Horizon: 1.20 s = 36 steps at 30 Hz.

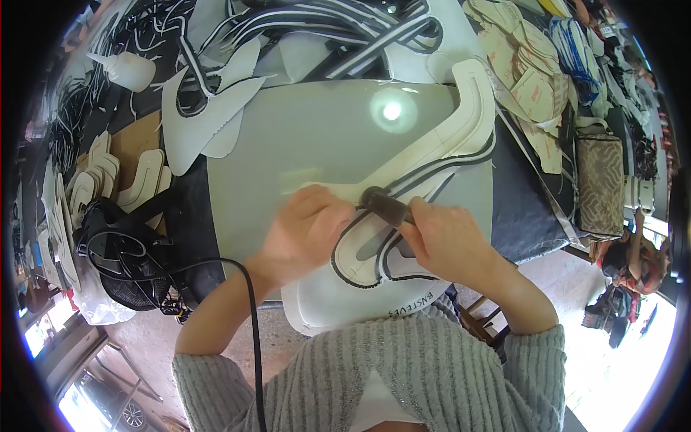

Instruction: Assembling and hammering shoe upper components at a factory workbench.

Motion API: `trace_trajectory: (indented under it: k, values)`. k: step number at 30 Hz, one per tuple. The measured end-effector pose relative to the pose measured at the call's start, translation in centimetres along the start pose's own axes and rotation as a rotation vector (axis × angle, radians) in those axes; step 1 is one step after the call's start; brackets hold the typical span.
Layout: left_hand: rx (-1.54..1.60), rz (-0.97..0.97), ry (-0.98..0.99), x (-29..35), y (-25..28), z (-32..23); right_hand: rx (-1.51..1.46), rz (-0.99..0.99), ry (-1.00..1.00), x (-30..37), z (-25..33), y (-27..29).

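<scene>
Grey sweater (439, 360), dark cylindrical hammer (385, 207)

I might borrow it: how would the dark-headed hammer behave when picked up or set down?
The dark-headed hammer would probably feel head-heavy: its head is far thicker than the bit of handle showing by the right hand. Laid down, it may roll slightly, as the head looks round.

On the dark-covered table (515, 209), a grey board (288, 137) was laid beneath and beyond the left hand (308, 227); a white squeeze bottle (131, 71) was set farther to its left, while cream cut pieces (536, 93) and a patterned pouch (599, 183) were placed right of the right hand (452, 239)
</scene>
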<state>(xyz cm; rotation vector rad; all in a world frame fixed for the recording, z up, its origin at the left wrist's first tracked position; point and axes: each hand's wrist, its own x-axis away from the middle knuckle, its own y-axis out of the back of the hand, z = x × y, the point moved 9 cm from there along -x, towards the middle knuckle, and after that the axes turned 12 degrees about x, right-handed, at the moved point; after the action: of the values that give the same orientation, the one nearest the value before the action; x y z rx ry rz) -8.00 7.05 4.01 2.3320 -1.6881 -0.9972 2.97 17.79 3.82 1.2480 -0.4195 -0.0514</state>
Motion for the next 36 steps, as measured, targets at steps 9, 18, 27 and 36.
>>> trace_trajectory:
  k: [9, 18, 27, 36]
  values:
    - [-0.047, -0.072, -0.039, 0.3, 0.1, -0.4, -0.131, -0.061, 0.000, 0.3, 1.0, 0.7]
    - [0.083, -0.105, 0.071, 0.5, 0.7, 0.5, -0.018, 0.003, -0.011, 0.3, 1.1, -0.5]
    - [-0.036, -0.009, -0.044, 0.8, 0.2, -0.5, -0.118, -0.055, 0.000, 0.2, 1.6, 0.3]
    - [-0.016, -0.024, 0.041, 1.1, 1.0, 0.5, -0.120, -0.028, -0.005, 0.2, 1.4, 0.8]
